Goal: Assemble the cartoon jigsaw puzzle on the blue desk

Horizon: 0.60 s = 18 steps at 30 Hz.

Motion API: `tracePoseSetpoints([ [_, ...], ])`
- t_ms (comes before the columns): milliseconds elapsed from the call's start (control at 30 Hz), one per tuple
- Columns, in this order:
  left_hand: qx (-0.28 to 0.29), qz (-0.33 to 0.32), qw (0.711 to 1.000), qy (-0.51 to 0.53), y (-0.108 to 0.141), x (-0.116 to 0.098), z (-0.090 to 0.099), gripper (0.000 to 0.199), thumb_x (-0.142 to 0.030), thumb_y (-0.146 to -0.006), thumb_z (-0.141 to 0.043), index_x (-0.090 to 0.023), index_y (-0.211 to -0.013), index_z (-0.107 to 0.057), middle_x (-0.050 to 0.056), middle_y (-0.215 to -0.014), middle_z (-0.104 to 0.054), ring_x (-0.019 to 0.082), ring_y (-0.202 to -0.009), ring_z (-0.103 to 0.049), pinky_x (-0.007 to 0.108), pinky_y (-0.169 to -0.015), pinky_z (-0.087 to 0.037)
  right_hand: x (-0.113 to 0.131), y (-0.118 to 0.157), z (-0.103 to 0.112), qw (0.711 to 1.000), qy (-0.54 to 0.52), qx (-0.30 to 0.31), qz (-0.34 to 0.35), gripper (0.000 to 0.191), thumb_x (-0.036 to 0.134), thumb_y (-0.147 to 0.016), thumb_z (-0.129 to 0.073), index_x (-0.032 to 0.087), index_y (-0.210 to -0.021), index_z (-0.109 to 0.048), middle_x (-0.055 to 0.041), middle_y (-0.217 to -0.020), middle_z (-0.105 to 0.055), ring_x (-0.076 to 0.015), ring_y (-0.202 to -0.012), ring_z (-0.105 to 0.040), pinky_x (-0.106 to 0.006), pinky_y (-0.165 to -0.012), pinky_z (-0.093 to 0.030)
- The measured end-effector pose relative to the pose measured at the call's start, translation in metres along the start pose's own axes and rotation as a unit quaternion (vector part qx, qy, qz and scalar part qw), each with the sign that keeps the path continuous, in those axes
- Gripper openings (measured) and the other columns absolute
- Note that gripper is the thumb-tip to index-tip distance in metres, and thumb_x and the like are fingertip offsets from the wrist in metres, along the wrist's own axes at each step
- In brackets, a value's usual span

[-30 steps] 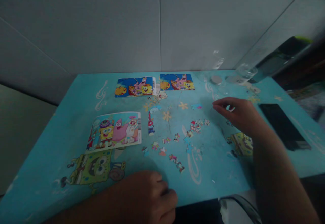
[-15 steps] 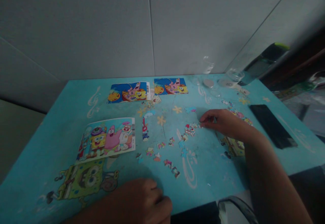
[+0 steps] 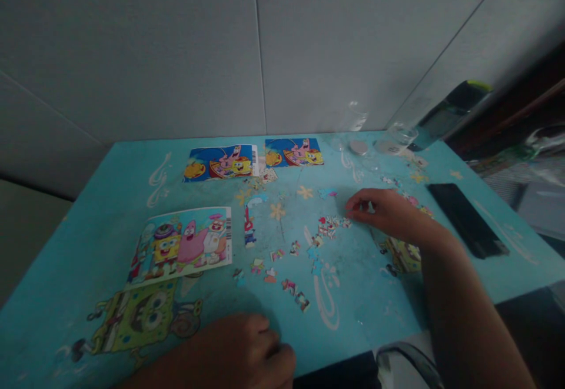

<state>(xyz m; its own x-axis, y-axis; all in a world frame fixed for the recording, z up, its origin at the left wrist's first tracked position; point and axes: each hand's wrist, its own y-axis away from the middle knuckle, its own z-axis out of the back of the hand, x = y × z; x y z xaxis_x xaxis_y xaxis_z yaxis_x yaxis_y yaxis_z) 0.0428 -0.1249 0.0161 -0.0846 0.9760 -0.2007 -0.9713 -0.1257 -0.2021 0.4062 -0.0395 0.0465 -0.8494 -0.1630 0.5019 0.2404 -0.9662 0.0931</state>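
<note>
Small jigsaw pieces [image 3: 277,255] lay spread over the middle of the counter [image 3: 379,295], printed sides up. A bent strip [image 3: 249,224], red and blue below with a pale curve on top, stood at the left. A red-and-white cluster [image 3: 329,226] lay to its right, with light-blue pieces [image 3: 314,259] just below and a blue-and-pink section [image 3: 327,193] farther back.

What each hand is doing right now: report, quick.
Left hand: loosely curled; closed or holding can't be told.
Right hand: fingers bent beside small, flat, multicoloured jigsaw pieces; grip can't be told.
</note>
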Motion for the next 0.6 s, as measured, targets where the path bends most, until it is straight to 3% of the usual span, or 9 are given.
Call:
tracePoseSetpoints([
  [100,0.015,-0.005,1.0,0.001,0.0,0.001,0.004,0.018,-0.026,-0.089,-0.068,-0.021,-0.078,-0.056,-0.004,-0.061,-0.057,0.013,-0.05,-0.05,0.031,-0.046,-0.038,0.003,0.001,-0.001,0.999,-0.006,0.034,-0.011,0.02,0.044,-0.087,-0.072,0.027,-0.095,-0.077,-0.0005,-0.085,-0.075,-0.0181,-0.076,-0.068,-0.032,-0.071,-0.052],
  [267,0.045,-0.017,0.999,-0.001,0.001,0.001,0.011,0.018,-0.027,-0.084,-0.074,-0.022,-0.081,-0.057,-0.004,-0.062,-0.059,0.013,-0.05,-0.051,0.03,-0.046,-0.039,0.011,0.0,-0.005,0.999,-0.014,0.032,0.018,0.021,0.044,-0.087,-0.072,0.026,-0.098,-0.076,-0.0017,-0.09,-0.075,-0.0186,-0.079,-0.069,-0.032,-0.074,-0.053],
  [600,0.02,0.004,1.0,0.008,-0.001,0.001,0.004,0.019,-0.026,-0.09,-0.068,-0.022,-0.076,-0.056,-0.005,-0.06,-0.056,0.013,-0.049,-0.048,0.031,-0.045,-0.038,0.011,-0.002,-0.012,0.999,-0.012,0.042,0.029,0.021,0.042,-0.088,-0.071,0.026,-0.101,-0.075,-0.0019,-0.092,-0.074,-0.0183,-0.08,-0.068,-0.032,-0.074,-0.053],
])
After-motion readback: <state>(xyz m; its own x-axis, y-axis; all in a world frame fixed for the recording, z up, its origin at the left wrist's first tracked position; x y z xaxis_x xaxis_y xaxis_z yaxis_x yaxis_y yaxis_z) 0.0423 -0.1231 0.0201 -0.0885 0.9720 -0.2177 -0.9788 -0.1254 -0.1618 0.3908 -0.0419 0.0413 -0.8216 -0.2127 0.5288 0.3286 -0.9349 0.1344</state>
